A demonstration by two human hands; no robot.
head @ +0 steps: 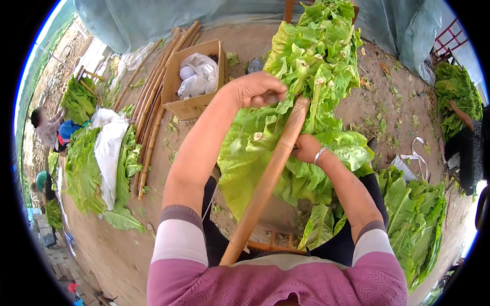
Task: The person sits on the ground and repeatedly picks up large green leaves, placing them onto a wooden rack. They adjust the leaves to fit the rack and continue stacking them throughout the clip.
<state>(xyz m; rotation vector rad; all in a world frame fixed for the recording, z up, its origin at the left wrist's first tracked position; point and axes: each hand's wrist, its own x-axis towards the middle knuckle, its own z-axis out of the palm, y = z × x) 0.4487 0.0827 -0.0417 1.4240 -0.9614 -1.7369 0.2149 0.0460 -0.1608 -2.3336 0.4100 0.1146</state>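
A bamboo pole (273,168) slants away from my lap, its far part flanked by large green tobacco leaves (302,49) with their cut stem ends up. My left hand (264,90) is raised left of the pole by the stems, fingers curled; whether they pinch anything is not visible. A thin string (291,116) runs over the pole. My right hand (307,148), with a silver bracelet at the wrist, is close against the pole's right side, low among the leaves. The pole and leaves hide its fingertips. More leaves (245,172) hang down on the pole's left side.
Left stand a cardboard box (193,103) with white plastic bags and a bundle of bamboo poles (164,82). Leaf piles lie left (84,164) and right (413,225). People work at far left (49,130) and right (465,153). Plastic sheeting (172,15) hangs behind.
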